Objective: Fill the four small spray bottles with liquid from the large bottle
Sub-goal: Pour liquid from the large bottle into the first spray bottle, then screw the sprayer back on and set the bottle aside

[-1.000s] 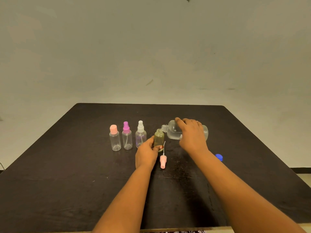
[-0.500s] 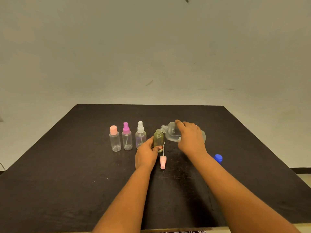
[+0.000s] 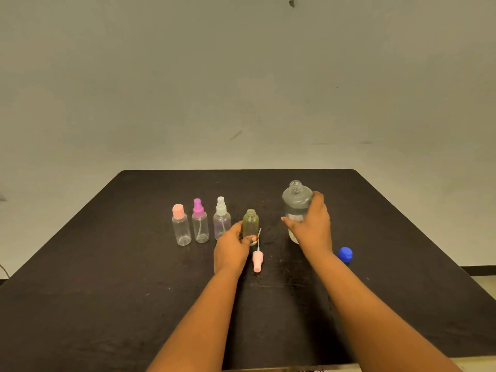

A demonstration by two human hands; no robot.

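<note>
The desk (image 3: pixel 107 291) is matt black with faint pale scuffs. The open bottle (image 3: pixel 250 221) held in the left fingers (image 3: pixel 237 229) is tinted yellow-green, and the thumbnail there is reddish. Just right of those fingers lies a pale pink sprayer (image 3: pixel 257 261) with a white tube. To their left stand a white-topped bottle (image 3: pixel 221 222) with a lilac tint, a clear magenta-topped bottle (image 3: pixel 200 226) and a clear peach-capped bottle (image 3: pixel 181 229). The big bottle (image 3: pixel 296 201) in the right fingers (image 3: pixel 291 223) is clear. The cap (image 3: pixel 345 255) right of them is blue. The wall (image 3: pixel 241 76) is grey-beige.

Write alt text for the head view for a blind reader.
The right hand holds the uncapped large bottle upright; the left hand grips an open small bottle. Three capped bottles stand beside it on a black table, a pink sprayer and blue cap nearby.
</note>
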